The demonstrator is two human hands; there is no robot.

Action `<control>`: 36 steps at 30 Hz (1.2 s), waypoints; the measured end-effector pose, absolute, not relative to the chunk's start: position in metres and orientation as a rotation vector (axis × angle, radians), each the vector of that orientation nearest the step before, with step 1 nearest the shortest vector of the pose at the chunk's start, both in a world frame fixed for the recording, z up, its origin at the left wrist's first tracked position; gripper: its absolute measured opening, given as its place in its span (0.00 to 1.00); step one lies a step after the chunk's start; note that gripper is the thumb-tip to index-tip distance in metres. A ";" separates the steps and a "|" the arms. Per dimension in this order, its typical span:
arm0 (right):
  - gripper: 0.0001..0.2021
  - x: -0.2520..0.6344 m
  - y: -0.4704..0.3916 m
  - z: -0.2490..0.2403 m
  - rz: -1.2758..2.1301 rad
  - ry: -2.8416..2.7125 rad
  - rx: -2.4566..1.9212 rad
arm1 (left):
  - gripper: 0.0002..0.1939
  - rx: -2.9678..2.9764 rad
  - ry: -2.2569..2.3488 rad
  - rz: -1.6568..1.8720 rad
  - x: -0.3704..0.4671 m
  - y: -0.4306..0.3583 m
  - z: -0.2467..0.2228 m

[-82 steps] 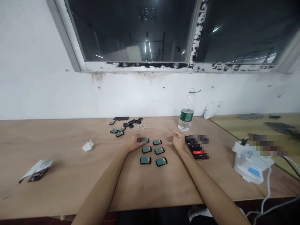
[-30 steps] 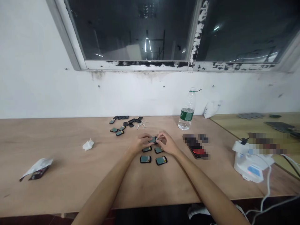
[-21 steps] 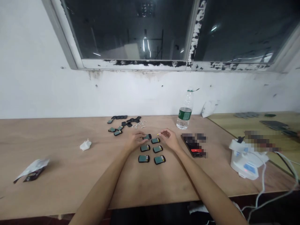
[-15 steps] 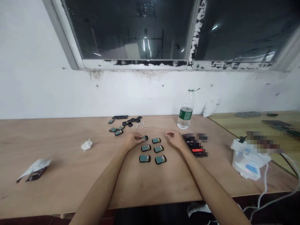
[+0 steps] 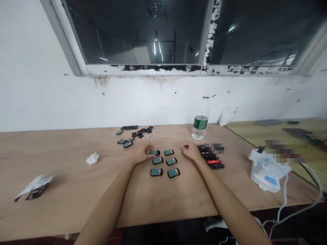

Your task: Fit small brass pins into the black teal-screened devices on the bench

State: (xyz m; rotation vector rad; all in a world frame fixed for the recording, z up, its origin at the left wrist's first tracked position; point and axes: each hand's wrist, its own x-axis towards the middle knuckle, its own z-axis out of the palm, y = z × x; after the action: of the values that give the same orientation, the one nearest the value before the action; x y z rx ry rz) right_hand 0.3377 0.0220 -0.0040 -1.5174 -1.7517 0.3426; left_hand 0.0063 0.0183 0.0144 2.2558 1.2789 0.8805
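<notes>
My left hand (image 5: 144, 152) is at the top left of two short columns of small black devices with grey-green faces. Its fingers touch the top-left device (image 5: 155, 153), which lies on the table; the thumb is at its near edge. The top-right device (image 5: 169, 152) lies beside it, and the lower devices, such as the bottom-left one (image 5: 156, 172), rest flat nearer to me. To the right of the columns, my right hand (image 5: 188, 149) hovers low with its fingers curled together; whether anything small is between them cannot be made out.
Behind the columns lie black pieces (image 5: 140, 132), small white bits (image 5: 150, 135) and more devices (image 5: 128, 144). A bottle (image 5: 200, 123) and a phone (image 5: 211, 159) are at right, near a white power strip (image 5: 267, 175). Crumpled tissue (image 5: 92, 158) and a torn packet (image 5: 37, 189) are at left.
The device at my left fingers has come down into line with the top-right one, and more of it shows. My right hand keeps its curled pose. The view has shifted slightly.
</notes>
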 end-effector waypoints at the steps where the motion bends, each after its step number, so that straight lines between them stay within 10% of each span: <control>1: 0.12 0.339 0.022 -0.003 0.334 -1.747 -1.527 | 0.25 2.259 1.282 0.873 0.006 0.018 0.015; 36: 0.08 0.324 0.013 0.013 0.296 -1.713 -1.391 | 0.04 2.485 1.411 0.738 0.080 0.015 0.017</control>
State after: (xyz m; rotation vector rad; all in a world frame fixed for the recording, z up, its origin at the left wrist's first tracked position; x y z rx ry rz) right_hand 0.3243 0.0127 0.0134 -1.3908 -1.7130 0.2957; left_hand 0.0801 0.0152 0.0172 2.4851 1.4115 0.7383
